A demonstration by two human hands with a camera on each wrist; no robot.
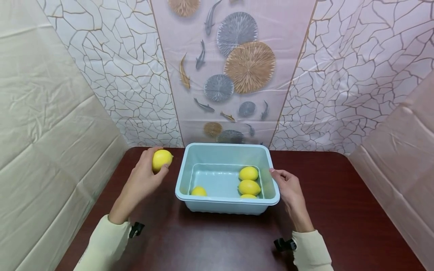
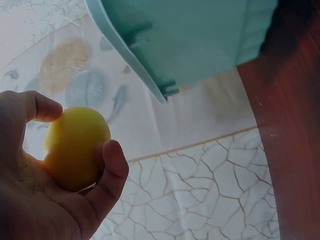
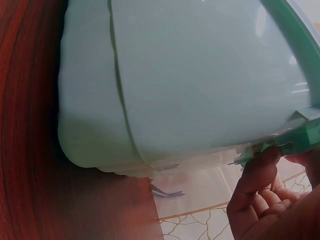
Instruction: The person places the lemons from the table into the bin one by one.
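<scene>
My left hand (image 1: 146,174) grips a yellow lemon (image 1: 162,160) between thumb and fingers, held to the left of a light blue plastic basin (image 1: 227,205). In the left wrist view the same lemon (image 2: 77,147) sits between curled fingertips, apart from the basin (image 2: 200,40). My right hand (image 1: 287,187) pinches the basin's right rim, thumb on top. Seen from the right wrist, the fingers (image 3: 260,170) curl under that rim. Inside the basin, several lemons lie along the right side, among them one (image 1: 249,187) in the middle, and another lemon (image 1: 199,191) is at the front left, partly hidden by the front wall.
The basin stands on a dark reddish-brown table (image 1: 223,244). Behind the table hangs a patterned cloth (image 1: 217,113) with fish and round motifs. Beige cloth walls (image 1: 44,150) enclose the left and right sides.
</scene>
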